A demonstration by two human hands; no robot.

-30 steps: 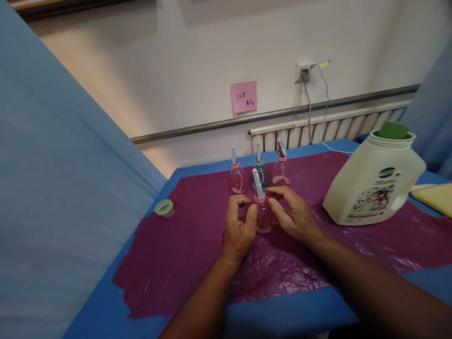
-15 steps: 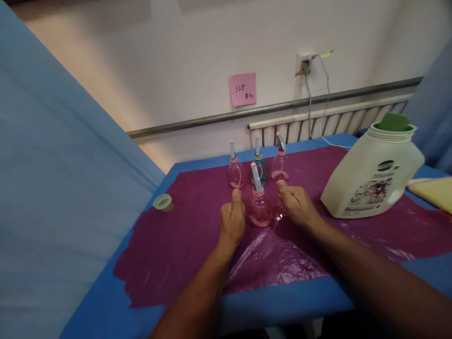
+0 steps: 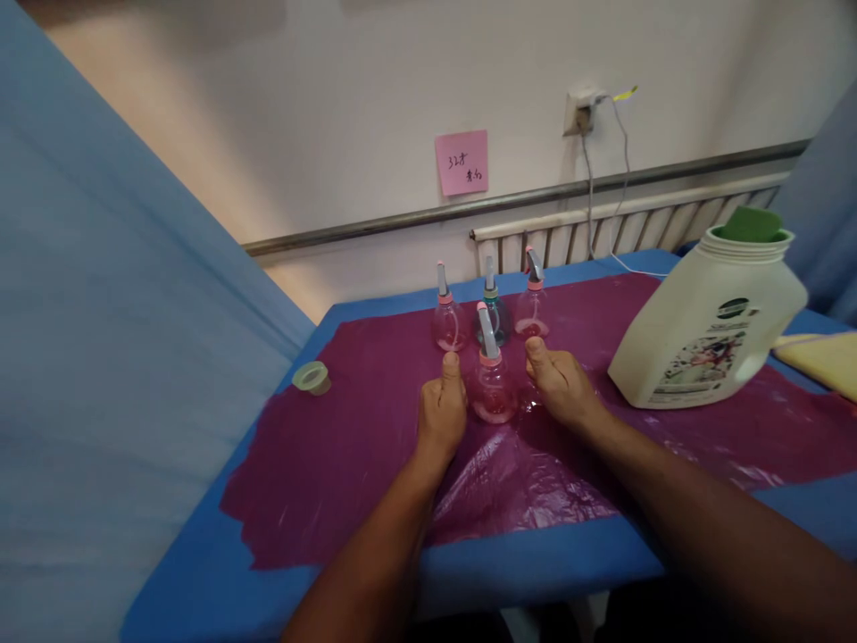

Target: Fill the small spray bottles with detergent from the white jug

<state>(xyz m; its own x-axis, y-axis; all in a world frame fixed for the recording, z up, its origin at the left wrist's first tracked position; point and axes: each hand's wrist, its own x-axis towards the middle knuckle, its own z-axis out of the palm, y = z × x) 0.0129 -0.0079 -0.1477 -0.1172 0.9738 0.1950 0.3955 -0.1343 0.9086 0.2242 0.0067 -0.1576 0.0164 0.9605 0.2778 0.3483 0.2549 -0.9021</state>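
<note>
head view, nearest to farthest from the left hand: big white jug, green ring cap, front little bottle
1. front little bottle, just to the right of the left hand
2. green ring cap, well off to the left
3. big white jug, far off to the right

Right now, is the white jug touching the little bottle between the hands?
Apart. The head view shows bare purple sheet and the right hand between the white jug and the little bottle.
</note>
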